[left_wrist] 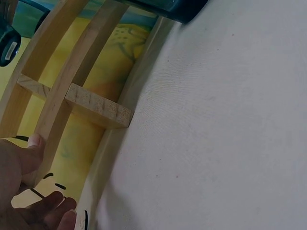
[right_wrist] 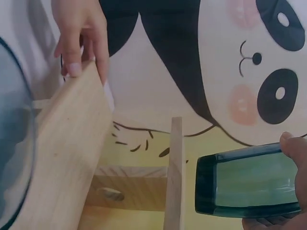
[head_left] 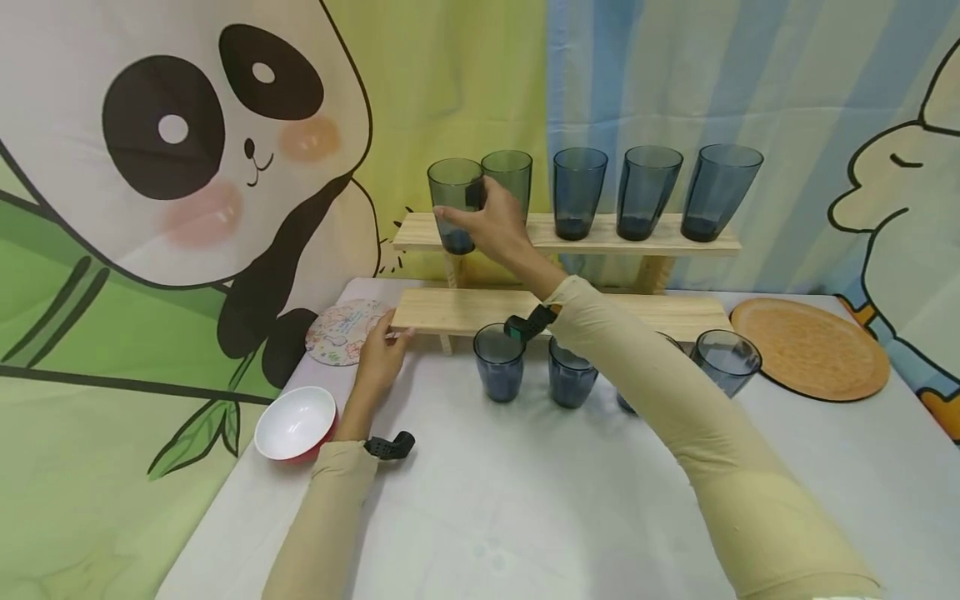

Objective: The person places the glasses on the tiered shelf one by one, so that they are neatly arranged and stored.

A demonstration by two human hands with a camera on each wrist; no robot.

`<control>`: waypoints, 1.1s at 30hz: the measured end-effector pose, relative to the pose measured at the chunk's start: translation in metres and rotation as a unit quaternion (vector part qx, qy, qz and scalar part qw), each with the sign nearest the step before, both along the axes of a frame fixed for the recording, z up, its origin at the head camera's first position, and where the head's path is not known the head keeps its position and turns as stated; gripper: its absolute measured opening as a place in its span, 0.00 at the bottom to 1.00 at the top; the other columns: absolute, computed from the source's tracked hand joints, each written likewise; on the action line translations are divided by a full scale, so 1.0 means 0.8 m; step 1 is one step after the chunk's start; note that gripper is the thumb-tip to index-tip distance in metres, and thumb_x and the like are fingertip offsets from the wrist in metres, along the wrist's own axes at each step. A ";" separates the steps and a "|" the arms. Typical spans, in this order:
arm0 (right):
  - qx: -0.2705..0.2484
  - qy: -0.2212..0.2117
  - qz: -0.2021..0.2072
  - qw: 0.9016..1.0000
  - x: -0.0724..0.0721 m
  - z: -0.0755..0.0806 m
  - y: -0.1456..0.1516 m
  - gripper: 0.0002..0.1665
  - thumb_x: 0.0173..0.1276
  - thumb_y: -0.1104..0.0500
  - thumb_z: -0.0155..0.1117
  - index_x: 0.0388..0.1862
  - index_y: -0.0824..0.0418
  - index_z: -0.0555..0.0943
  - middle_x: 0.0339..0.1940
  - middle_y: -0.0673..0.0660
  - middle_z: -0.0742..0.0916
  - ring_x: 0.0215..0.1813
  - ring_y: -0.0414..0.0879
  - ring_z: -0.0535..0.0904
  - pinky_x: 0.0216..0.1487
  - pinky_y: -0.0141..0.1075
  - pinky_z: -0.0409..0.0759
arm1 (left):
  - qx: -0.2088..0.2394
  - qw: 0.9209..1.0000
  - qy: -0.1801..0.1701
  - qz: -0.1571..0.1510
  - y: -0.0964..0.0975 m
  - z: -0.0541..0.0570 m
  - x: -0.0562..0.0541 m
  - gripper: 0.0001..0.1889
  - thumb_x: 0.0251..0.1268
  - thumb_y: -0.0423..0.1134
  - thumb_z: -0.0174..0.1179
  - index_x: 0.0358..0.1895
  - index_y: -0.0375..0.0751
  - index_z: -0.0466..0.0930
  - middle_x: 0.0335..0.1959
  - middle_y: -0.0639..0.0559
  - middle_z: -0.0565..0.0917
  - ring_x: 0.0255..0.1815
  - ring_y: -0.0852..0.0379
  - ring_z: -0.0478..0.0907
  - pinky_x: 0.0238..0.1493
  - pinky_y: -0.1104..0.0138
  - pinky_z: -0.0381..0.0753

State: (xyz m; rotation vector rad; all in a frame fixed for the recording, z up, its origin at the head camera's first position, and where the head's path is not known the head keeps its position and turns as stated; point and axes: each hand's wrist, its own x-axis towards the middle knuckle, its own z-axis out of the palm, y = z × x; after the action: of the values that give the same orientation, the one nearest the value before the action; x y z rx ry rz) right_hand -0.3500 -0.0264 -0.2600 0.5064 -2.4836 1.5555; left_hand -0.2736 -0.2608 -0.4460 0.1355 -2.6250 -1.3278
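My right hand (head_left: 501,223) grips a tall blue-tinted drinking glass (head_left: 448,190) at the left end of the upper board (head_left: 607,244) of a two-tier wooden shelf. In the right wrist view, a gap shows between the base of this glass (right_wrist: 206,187) and the board's edge. My left hand (head_left: 381,360) pinches the left end of the lower board (head_left: 465,310), its thumb (left_wrist: 34,143) against the wood. Several similar glasses (head_left: 579,187) stand in a row along the upper board. On the table, in front of the lower board, are several more glasses (head_left: 500,367), partly covered by my right forearm.
A white bowl with a red outside (head_left: 296,423) sits at the table's left edge. Behind it lies a round patterned mat (head_left: 341,333). At the right is a round brown board (head_left: 813,350). Printed curtains (head_left: 480,75) hang close behind the shelf.
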 end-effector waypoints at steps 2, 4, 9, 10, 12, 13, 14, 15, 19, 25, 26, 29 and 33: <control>0.001 -0.003 -0.008 1.000 -0.010 0.002 -0.010 0.55 0.68 0.37 0.74 0.83 0.62 0.62 0.78 0.61 0.75 0.77 0.54 0.72 0.73 0.45 0.78 | 0.001 1.000 -0.001 0.001 0.002 0.000 -0.002 0.35 0.82 0.47 0.58 0.84 0.41 0.57 0.76 0.33 0.71 0.69 0.33 0.76 0.70 0.44 0.79; -0.002 -0.007 -0.012 1.000 -0.019 0.004 -0.019 0.58 0.69 0.37 0.74 0.86 0.61 0.58 0.81 0.60 0.72 0.80 0.53 0.68 0.76 0.43 0.75 | 0.003 1.000 0.002 0.002 0.002 0.000 -0.003 0.35 0.82 0.46 0.58 0.84 0.41 0.58 0.76 0.33 0.71 0.69 0.32 0.76 0.70 0.45 0.79; -0.010 -0.006 -0.032 0.999 -0.030 0.006 -0.037 0.56 0.70 0.39 0.74 0.85 0.62 0.59 0.79 0.60 0.74 0.79 0.52 0.71 0.75 0.41 0.76 | 0.009 1.000 0.003 0.002 0.002 -0.001 -0.002 0.34 0.82 0.45 0.59 0.83 0.41 0.59 0.75 0.32 0.72 0.69 0.33 0.77 0.69 0.45 0.79; -0.008 -0.005 -0.035 0.999 -0.030 0.006 -0.040 0.55 0.70 0.39 0.74 0.84 0.62 0.60 0.78 0.60 0.76 0.77 0.52 0.72 0.73 0.41 0.77 | 0.011 1.000 0.002 0.004 0.002 -0.001 -0.002 0.34 0.82 0.45 0.59 0.83 0.41 0.59 0.75 0.32 0.72 0.69 0.33 0.77 0.69 0.45 0.79; -0.008 -0.008 -0.037 0.999 -0.032 0.007 -0.045 0.56 0.70 0.39 0.74 0.84 0.62 0.59 0.77 0.60 0.76 0.76 0.52 0.73 0.73 0.40 0.78 | 0.012 1.000 0.001 0.004 0.002 -0.002 -0.001 0.34 0.82 0.45 0.59 0.83 0.41 0.59 0.75 0.33 0.72 0.69 0.33 0.77 0.70 0.45 0.79; -0.007 -0.010 -0.038 0.999 -0.032 0.008 -0.047 0.56 0.70 0.39 0.74 0.85 0.62 0.59 0.78 0.60 0.76 0.77 0.52 0.73 0.73 0.40 0.77 | 0.011 1.000 0.002 0.004 0.002 -0.003 -0.002 0.34 0.82 0.45 0.59 0.83 0.40 0.59 0.75 0.33 0.72 0.68 0.33 0.77 0.69 0.45 0.79; -0.005 -0.014 -0.039 0.999 -0.033 0.009 -0.050 0.57 0.70 0.38 0.73 0.85 0.61 0.58 0.79 0.59 0.75 0.78 0.51 0.72 0.74 0.40 0.76 | 0.011 1.000 0.003 0.003 0.001 -0.003 -0.002 0.34 0.82 0.45 0.59 0.83 0.41 0.60 0.75 0.33 0.73 0.68 0.33 0.77 0.69 0.45 0.79; -0.004 -0.019 -0.040 0.999 -0.035 0.010 -0.052 0.58 0.70 0.38 0.73 0.86 0.60 0.57 0.79 0.59 0.74 0.78 0.50 0.71 0.75 0.40 0.75 | 0.010 1.000 0.004 0.002 0.001 -0.003 -0.002 0.34 0.82 0.45 0.59 0.83 0.41 0.60 0.75 0.33 0.73 0.68 0.33 0.77 0.69 0.45 0.79; 0.002 -0.029 -0.050 0.998 -0.042 0.013 -0.062 0.58 0.71 0.38 0.72 0.87 0.59 0.54 0.81 0.58 0.73 0.79 0.50 0.70 0.76 0.39 0.74 | 0.006 1.000 0.005 0.003 0.001 -0.001 -0.003 0.34 0.82 0.45 0.58 0.83 0.42 0.59 0.74 0.33 0.73 0.68 0.33 0.78 0.69 0.44 0.79; 0.005 -0.048 -0.067 0.997 -0.049 0.011 -0.074 0.57 0.71 0.40 0.73 0.87 0.58 0.54 0.81 0.57 0.72 0.79 0.49 0.70 0.76 0.38 0.74 | 0.002 1.000 -0.003 0.011 0.000 0.002 -0.001 0.34 0.82 0.45 0.58 0.84 0.43 0.59 0.77 0.33 0.70 0.69 0.32 0.77 0.70 0.44 0.78; 0.008 -0.051 -0.071 0.996 -0.050 0.010 -0.075 0.57 0.71 0.40 0.72 0.87 0.57 0.54 0.82 0.56 0.72 0.80 0.49 0.69 0.77 0.38 0.74 | 0.002 1.000 -0.002 0.011 0.000 0.001 -0.001 0.34 0.82 0.45 0.58 0.84 0.43 0.59 0.77 0.33 0.70 0.69 0.32 0.77 0.70 0.44 0.78; 0.015 -0.060 -0.076 0.995 -0.051 0.007 -0.076 0.57 0.71 0.39 0.72 0.87 0.57 0.53 0.83 0.56 0.70 0.81 0.48 0.67 0.78 0.38 0.72 | 0.005 1.000 0.000 0.009 0.000 0.001 -0.001 0.33 0.82 0.44 0.58 0.84 0.43 0.59 0.78 0.33 0.69 0.70 0.32 0.76 0.71 0.45 0.78; 0.021 -0.068 -0.076 0.995 -0.052 0.004 -0.075 0.58 0.71 0.38 0.72 0.88 0.55 0.53 0.85 0.54 0.68 0.83 0.47 0.65 0.79 0.37 0.71 | 0.008 1.000 -0.001 0.005 0.001 0.000 -0.003 0.33 0.83 0.44 0.57 0.84 0.44 0.59 0.78 0.33 0.69 0.70 0.32 0.76 0.71 0.46 0.79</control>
State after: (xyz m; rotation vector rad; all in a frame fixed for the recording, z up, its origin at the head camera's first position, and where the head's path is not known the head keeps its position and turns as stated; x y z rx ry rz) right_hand -0.3917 -0.0863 -0.2570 0.2182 -2.5907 1.5285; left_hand -0.2760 -0.2598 -0.4460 0.1516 -2.6131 -1.3453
